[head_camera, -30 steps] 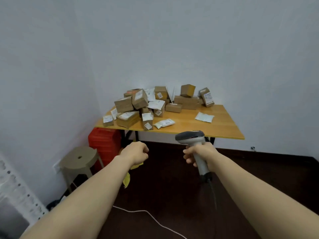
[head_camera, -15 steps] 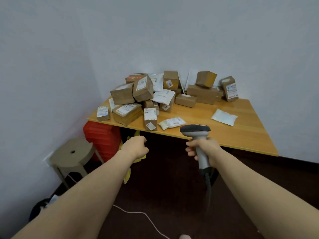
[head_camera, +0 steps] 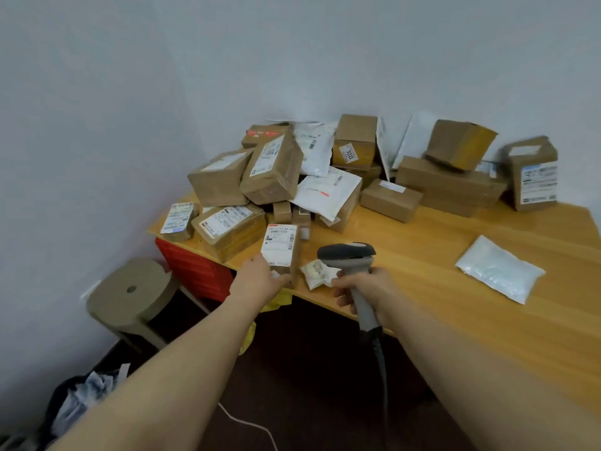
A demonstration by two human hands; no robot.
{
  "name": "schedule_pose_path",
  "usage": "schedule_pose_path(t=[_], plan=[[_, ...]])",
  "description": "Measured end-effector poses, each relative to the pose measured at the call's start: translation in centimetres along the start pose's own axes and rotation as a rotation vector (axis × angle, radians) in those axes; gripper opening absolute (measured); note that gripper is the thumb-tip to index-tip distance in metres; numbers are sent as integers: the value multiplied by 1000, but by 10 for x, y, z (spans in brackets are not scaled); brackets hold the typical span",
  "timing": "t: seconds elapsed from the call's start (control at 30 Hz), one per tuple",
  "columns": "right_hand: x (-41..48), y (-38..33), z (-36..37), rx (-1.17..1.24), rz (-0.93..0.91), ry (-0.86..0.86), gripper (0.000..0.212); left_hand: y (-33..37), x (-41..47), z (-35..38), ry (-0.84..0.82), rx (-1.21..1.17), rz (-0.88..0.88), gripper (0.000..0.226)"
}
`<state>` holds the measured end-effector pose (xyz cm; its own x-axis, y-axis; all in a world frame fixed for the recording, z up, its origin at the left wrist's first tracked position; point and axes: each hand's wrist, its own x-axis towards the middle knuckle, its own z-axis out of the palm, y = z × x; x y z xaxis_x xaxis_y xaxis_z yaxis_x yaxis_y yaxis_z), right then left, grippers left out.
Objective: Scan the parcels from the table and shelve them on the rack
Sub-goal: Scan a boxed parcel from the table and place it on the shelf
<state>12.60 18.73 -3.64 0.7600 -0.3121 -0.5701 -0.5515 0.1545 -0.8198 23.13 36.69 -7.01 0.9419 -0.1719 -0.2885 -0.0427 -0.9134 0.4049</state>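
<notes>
Small labelled box (head_camera: 281, 247) stood upright at the near left edge of the table (head_camera: 422, 242), just in front of the parcel pile (head_camera: 276, 170). Left hand (head_camera: 261, 278), a fist in mid-air 0.5 s before, had reached the box and touched its lower near side. Fingers were hidden, so couldn't tell if the grip had closed. Right hand (head_camera: 369, 289) still gripped the scanner (head_camera: 346, 253) handle, with the head now over the table edge, just right of the box and partly covering a small white packet (head_camera: 313, 275). Camera had moved closer to the table. White pouch (head_camera: 499, 270) lay well apart on the right.
</notes>
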Motion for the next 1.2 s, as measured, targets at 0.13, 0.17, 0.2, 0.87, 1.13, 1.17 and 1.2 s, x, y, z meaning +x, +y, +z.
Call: schedule_pose_path(t=[0.13,0.17,0.2,0.87,1.13,1.17,1.2], plan=[[43,-5,-8,7,30,-37,15,24,42,21,-8,-70,-181,123],[51,-5,-10,4,37,-52,15,27,50,25,-8,-77,-221,128],[57,-5,-12,0,44,-67,16,30,57,28,-7,-79,-250,131],[-15,-13,57,283,-101,-79,37,-26,-61,-32,-248,-745,-133,110],[-120,4,98,353,-188,-287,52,-95,-166,-89,-503,-1244,13,38],[-132,7,102,353,-200,-296,54,-102,-176,-94,-506,-1231,31,38],[-144,8,106,342,-218,-294,54,-109,-186,-99,-487,-1204,42,42]])
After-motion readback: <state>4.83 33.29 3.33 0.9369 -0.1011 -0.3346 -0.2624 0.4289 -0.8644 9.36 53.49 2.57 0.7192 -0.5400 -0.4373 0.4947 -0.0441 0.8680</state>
